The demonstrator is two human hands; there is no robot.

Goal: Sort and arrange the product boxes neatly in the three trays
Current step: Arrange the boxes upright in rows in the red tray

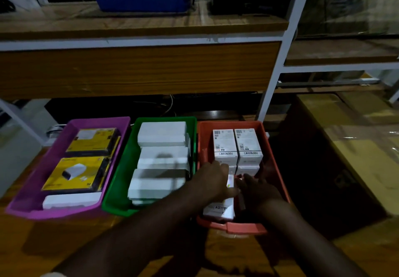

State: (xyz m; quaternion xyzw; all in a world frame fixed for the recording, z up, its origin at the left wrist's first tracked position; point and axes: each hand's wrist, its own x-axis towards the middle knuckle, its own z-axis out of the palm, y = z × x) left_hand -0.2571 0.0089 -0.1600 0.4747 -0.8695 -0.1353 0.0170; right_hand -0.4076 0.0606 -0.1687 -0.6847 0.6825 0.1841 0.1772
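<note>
1. Left hand (pixel 212 178) and right hand (pixel 257 187): together grasping a small white box (pixel 230 181) inside the orange tray (pixel 235 227).
2. Beyond the grip: two upright white boxes (pixel 237 145).
3. Left of the grip: green tray (pixel 117 201), purple tray (pixel 54 212), both on the tabletop (pixel 64 244).

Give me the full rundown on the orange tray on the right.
The orange tray looks like moulded plastic, with sloped walls and a lipped front rim. It sits on the wooden table, rightmost of three, beside the green tray. White product boxes stand in a tidy block at its back. Both hands reach inside, the left hand and right hand around a small box.
</note>
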